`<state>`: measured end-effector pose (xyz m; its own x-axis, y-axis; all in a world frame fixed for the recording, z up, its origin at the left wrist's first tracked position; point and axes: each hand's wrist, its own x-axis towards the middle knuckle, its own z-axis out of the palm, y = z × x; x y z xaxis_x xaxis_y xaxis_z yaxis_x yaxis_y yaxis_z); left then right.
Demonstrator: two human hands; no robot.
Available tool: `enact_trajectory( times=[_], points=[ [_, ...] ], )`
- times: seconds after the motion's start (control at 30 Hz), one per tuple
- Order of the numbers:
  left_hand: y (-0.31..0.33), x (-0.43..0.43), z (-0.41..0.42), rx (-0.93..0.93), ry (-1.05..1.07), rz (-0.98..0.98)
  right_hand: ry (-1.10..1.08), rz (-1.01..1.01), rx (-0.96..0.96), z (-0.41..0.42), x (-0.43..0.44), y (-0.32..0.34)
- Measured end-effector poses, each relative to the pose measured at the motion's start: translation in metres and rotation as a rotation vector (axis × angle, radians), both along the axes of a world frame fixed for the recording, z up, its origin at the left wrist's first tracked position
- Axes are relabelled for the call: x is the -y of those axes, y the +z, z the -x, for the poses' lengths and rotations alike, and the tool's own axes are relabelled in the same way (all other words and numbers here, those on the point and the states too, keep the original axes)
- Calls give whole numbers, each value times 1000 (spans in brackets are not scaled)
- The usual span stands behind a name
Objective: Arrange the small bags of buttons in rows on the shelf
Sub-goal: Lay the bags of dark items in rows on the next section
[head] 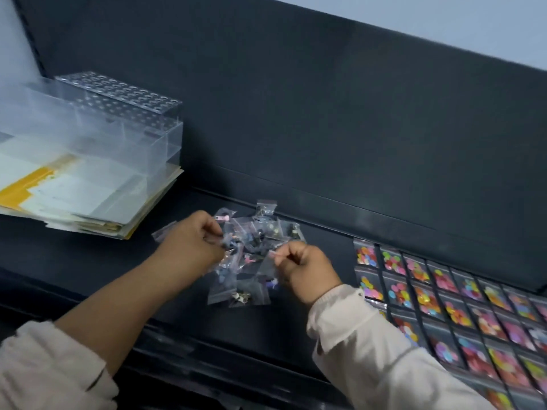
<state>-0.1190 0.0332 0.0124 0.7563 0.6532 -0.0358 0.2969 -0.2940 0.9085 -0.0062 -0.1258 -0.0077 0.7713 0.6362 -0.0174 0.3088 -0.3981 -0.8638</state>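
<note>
Left hand (pixel 192 244) and right hand (pixel 305 267) each pinch clear plastic bags (pixel 248 276) mid-frame; slick film may slip, disturbing the lower-right rows (pixel 444 306).

We have one view, worn on the head, looking forward and steeply down at the dark flat shelf (pixel 83 258) from close by. It sits tilted, so the dark back panel (pixel 325 113) slants across the top; the heap of small clear plastic bags (pixel 251 258) lies mid-frame.
</note>
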Motion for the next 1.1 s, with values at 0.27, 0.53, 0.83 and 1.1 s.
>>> enact_trajectory(
  times=[0.27,0.53,0.83,1.1],
  points=[
    [35,81,-29,73,-250,411,-115,-275,-329,0,83,58],
    [52,217,-51,-19,-522,483,-263,-268,-182,6,229,72],
    [63,403,-50,5,-589,497,-390,-241,-121,30,409,67],
    [59,522,-45,12,-701,448,-361,-241,-143,54,519,66]
  ],
)
